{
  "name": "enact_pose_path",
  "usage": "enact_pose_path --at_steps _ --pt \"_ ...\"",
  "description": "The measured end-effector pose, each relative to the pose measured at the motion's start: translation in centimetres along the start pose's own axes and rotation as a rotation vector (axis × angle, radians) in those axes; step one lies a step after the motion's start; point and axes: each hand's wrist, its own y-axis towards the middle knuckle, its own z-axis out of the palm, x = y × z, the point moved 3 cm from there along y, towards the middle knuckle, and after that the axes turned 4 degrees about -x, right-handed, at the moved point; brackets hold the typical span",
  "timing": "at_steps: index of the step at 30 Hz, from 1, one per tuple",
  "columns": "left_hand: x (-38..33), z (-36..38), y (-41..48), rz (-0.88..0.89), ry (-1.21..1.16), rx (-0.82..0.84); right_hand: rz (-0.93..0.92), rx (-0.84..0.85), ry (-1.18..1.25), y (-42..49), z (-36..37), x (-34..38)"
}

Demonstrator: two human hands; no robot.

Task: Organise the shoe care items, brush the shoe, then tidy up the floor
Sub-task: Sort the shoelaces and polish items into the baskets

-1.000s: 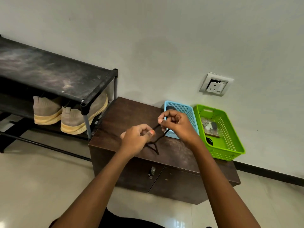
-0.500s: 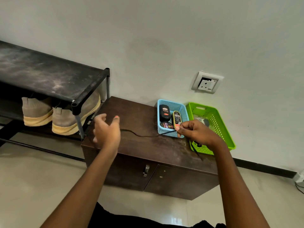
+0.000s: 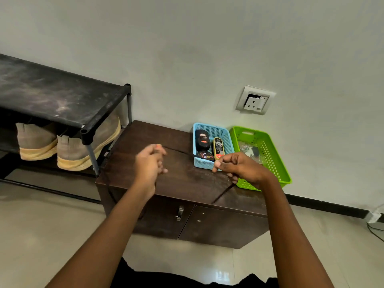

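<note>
A thin black shoelace [image 3: 180, 151] is stretched above the brown cabinet [image 3: 145, 132] between my two hands. My left hand [image 3: 150, 163] pinches one part of it, with fingers curled and slightly blurred. My right hand [image 3: 241, 167] pinches the other part in front of the blue basket [image 3: 211, 126]. The loose ends trail over the cabinet's front and left edges. In the blue basket lie a black polish bottle [image 3: 202, 140], a gold-labelled polish applicator [image 3: 218, 147] and a round tin [image 3: 205, 155].
A green basket [image 3: 276, 161] with a clear packet inside stands right of the blue one. To the left is a dusty black shoe rack [image 3: 62, 96] with a pair of beige shoes [image 3: 81, 150] under its top shelf. A wall socket [image 3: 255, 100] sits above the baskets.
My hands have drawn apart and pulled the shoelace out straight. The right hand moved to the front of the blue basket; the left hand closed on the lace again.
</note>
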Motion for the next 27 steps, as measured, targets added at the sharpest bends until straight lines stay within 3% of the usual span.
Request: enact_pose_path --at_steps 2,4,7,9,11,13,16,19,22,27 --pt "0.3 -2.2 1.1 -0.075 -0.049 -0.291 0.028 -0.044 0.010 -0.3 -1.0 -1.0" --pt "0.7 -3.2 1.5 -0.093 0.015 -0.426 0.045 -0.067 0.032 -0.4 -1.5 -1.7" --pt "1.1 -2.6 1.3 -0.122 0.178 -0.446 0.046 -0.043 0.015 -0.5 -1.3 -1.4" --pt "1.0 -1.9 0.8 -0.062 0.549 -0.405 0.038 0.005 0.006 -0.5 -0.9 -0.7" --pt "0.4 -0.6 0.2 0.165 0.751 -0.260 0.045 0.066 0.051 -0.3 -0.4 0.1" --pt "0.4 1.6 -0.7 0.294 0.603 0.071 0.066 0.134 0.108 -0.1 0.2 0.7" --pt "1.1 4.2 -2.7 0.161 0.384 0.590 0.114 0.199 0.179 0.2 1.0 1.4" --pt "1.3 4.6 -3.3 0.166 0.348 0.735 0.104 0.234 0.135 0.2 1.1 1.4" --pt "0.6 3.7 -2.4 0.218 0.354 0.543 0.110 0.225 0.083 -0.1 0.3 0.7" --pt "1.0 1.2 -0.5 0.056 0.380 0.115 0.168 0.245 0.252 -0.7 -0.7 -0.8"
